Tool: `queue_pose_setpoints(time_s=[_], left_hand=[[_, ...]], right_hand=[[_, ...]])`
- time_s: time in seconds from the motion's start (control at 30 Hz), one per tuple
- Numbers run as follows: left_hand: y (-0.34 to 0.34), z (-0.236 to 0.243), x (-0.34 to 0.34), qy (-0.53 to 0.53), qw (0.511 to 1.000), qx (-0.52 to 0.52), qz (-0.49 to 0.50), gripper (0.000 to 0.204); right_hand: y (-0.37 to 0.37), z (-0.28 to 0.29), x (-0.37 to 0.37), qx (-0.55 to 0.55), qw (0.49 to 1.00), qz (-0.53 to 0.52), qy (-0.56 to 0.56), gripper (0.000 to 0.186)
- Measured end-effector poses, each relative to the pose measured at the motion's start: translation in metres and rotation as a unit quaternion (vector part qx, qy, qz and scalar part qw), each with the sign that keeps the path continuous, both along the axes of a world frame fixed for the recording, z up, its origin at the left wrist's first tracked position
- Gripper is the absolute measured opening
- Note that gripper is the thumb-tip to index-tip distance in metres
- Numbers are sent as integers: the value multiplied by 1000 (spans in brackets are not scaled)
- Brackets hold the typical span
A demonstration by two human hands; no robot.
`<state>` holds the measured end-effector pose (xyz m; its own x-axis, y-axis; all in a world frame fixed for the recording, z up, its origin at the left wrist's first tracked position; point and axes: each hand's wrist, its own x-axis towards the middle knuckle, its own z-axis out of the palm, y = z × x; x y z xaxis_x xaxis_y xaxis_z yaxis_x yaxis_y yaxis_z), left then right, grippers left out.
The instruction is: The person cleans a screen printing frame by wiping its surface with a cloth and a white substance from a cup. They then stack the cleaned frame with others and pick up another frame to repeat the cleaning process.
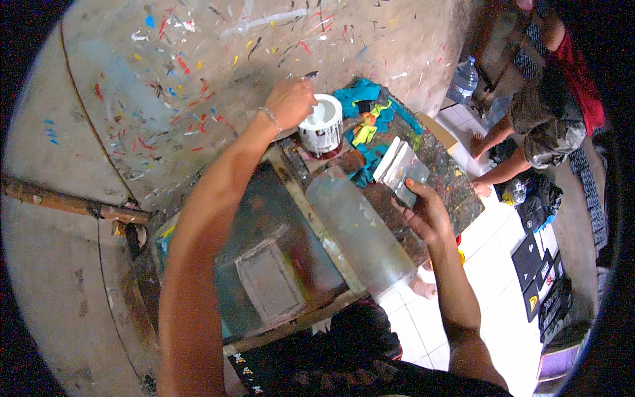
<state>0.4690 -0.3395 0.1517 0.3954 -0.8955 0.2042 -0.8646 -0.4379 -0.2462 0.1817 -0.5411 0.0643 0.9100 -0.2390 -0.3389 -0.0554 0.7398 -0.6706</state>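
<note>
My left hand is closed at the rim of a white paint can streaked with dark drips. Something thin seems pinched in its fingers, with a dark tip above them, but I cannot make out what it is. My right hand grips a short grey squeegee with white paint along its upper edge, held up to the right of the can. Below my left forearm lies a wooden-framed printing screen with dark teal mesh and a pale rectangle. A grey, round-ended board extends beside the frame.
Teal and yellow rags lie behind the can on the paint-stained table. A paint-spattered wall rises beyond. On the right, another person's arms reach toward the tiled floor, near a water bottle and black printed pieces.
</note>
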Motion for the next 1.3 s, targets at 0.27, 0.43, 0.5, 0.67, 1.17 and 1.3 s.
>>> queue_pose_setpoints(time_s=[0.27, 0.43, 0.5, 0.67, 1.17, 1.3], left_hand=[[-33, -25, 44, -85, 986, 139, -42, 13], [-27, 6, 37, -31, 987, 160, -12, 21], [-15, 24, 33, 1, 991, 134, 15, 22], [34, 52, 29, 118, 991, 36, 48, 23], [103, -66, 3, 471, 813, -304, 157, 27], [101, -87, 1, 474, 787, -367, 143, 28]], right_hand=[[-36, -10, 9, -38, 999, -21, 11, 29], [-45, -18, 49, -76, 997, 9, 1, 34], [-46, -13, 72, -108, 994, 10, -17, 30], [-44, 13, 134, -161, 975, 52, -143, 41], [-51, 63, 245, -603, 739, 95, -285, 41], [-50, 54, 250, -609, 721, 75, -322, 42]])
